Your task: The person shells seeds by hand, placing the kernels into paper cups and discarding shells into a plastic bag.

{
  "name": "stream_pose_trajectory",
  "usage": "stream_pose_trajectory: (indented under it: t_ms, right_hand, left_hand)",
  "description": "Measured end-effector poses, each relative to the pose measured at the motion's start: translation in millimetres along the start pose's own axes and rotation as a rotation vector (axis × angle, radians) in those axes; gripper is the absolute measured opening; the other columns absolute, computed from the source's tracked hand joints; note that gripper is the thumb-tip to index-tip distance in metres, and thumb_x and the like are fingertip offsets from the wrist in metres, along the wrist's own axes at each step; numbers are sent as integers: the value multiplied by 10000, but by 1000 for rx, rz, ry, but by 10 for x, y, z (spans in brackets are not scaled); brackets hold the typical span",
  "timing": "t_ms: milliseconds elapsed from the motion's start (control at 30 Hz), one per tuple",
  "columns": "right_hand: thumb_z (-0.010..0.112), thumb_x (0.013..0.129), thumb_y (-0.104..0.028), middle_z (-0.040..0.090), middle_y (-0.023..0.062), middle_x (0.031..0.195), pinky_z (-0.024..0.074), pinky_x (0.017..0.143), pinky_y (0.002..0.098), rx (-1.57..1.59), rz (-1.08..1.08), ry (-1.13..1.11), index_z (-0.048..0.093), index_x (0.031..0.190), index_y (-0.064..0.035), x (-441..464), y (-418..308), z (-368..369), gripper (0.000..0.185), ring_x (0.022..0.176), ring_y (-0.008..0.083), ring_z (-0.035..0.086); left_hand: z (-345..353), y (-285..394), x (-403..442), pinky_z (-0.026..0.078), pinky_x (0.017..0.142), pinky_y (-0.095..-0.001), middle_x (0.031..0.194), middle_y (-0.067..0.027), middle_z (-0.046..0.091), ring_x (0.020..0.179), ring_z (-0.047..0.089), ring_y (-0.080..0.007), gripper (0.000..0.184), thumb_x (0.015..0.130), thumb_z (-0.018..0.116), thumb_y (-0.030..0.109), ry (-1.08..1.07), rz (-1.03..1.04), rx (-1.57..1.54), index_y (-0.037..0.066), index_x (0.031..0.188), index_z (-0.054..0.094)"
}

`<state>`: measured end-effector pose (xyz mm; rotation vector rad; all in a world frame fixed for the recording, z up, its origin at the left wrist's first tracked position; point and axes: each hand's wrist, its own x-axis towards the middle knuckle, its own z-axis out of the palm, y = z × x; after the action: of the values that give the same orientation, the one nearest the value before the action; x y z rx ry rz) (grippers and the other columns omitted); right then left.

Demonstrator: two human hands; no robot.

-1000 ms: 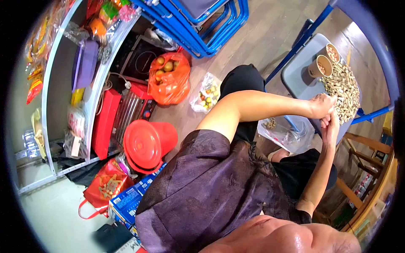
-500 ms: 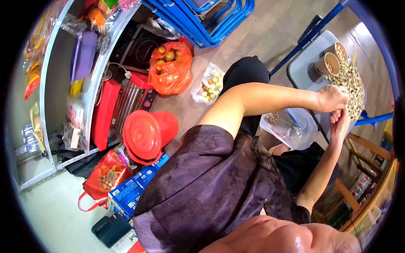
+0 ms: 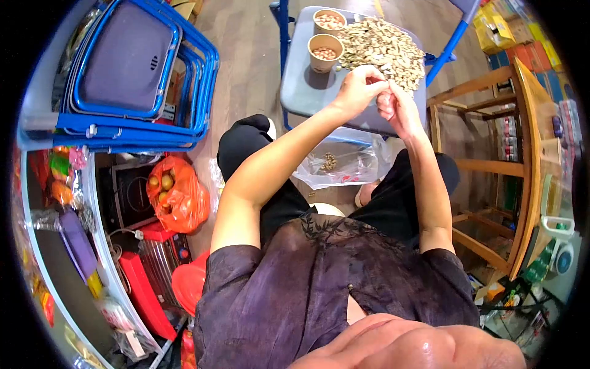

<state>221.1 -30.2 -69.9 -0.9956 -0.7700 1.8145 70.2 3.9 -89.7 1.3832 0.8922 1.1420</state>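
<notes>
My left hand [image 3: 361, 92] and my right hand [image 3: 396, 111] meet fingertip to fingertip over the near edge of a grey folding-chair seat [image 3: 301, 92]. Both are closed in a pinch; whatever lies between the fingers is too small or hidden to make out. Just beyond them spreads a pile of unshelled peanuts [image 3: 384, 49]. To its left stand two paper cups, the near cup [image 3: 323, 63] and the far cup [image 3: 316, 29], both containing shelled pinkish peanuts. Below the seat, a clear plastic bag [image 3: 362, 166] lies open between my legs with some small tan pieces [image 3: 329, 162] in it.
Blue-framed folding chairs [image 3: 123, 58] are stacked at the upper left. Beneath them sits an orange bag [image 3: 184, 203] of round produce, near a shelf unit [image 3: 92, 203] and a red bucket [image 3: 189, 283]. A wooden frame table [image 3: 522, 166] stands close on my right.
My view has swung rightward and levelled, so the chair seat now appears at top centre and the wooden table shows fully. Both hands remain together by the peanut pile.
</notes>
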Motion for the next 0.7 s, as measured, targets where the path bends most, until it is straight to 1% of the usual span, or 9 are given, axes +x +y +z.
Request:
stream_pose_trajectory:
  t_ms: [67,133,167,333,367,433,567,633,700]
  right_hand:
    - [502,987,-381,414,-68,629,252,468,204,23,17,-15,512,811,-149,-14,-31,-40,292,512,36,311]
    - [507,985,-373,381,-83,620,242,469,205,47,11,-33,514,813,-150,-49,-75,-43,281,517,35,299]
    - [506,985,-373,367,-88,618,237,470,205,40,51,-35,520,814,-149,-60,-98,-47,281,519,35,293]
    - [493,987,-391,334,-99,607,222,471,201,-15,143,-116,557,833,-114,-120,-160,-47,323,517,32,271]
    - [478,992,-400,333,-97,604,220,468,200,14,148,-92,571,849,-87,-105,-133,-83,356,512,32,267]
    - [475,994,-400,334,-98,603,218,467,200,29,162,-118,570,851,-85,-115,-146,-105,359,509,32,266]
    - [473,996,-400,339,-99,605,215,460,198,22,161,-135,567,849,-92,-151,-158,-97,354,501,31,263]
    - [475,995,-400,342,-98,607,216,458,197,-4,147,-104,567,850,-95,-155,-140,-92,350,501,30,264]
    - [477,994,-400,344,-98,609,216,456,196,-31,134,-75,566,851,-98,-146,-119,-108,346,500,29,265]
  left_hand:
    - [21,15,20,481,695,-252,821,-19,663,759,584,-84,142,847,697,153,-43,-23,-28,29,914,679]
    - [30,55,19,460,694,-238,865,-11,654,765,559,-75,161,852,698,160,-116,-23,-262,43,960,672]
    - [-4,66,0,439,689,-224,894,-7,650,759,537,-66,179,857,695,165,-162,-149,-273,49,990,667]
    - [-79,104,19,434,706,-220,920,-5,653,777,540,-71,190,866,688,162,-299,-232,-282,42,1011,663]
    - [-76,95,21,439,714,-224,927,-10,657,791,548,-76,185,873,682,158,-309,-266,-322,41,1014,662]
    - [-66,35,33,453,740,-240,957,-27,667,840,569,-90,179,887,669,147,-323,-326,-419,32,1023,660]
    - [-88,13,75,461,736,-243,941,-32,667,818,571,-91,179,887,662,140,-361,-365,-416,20,1018,659]
    - [-101,34,91,470,727,-246,909,-37,665,783,572,-92,174,887,647,131,-372,-253,-203,6,1007,657]
    - [-90,39,91,472,723,-245,894,-37,663,769,571,-92,175,886,641,131,-364,-215,-153,0,1002,655]
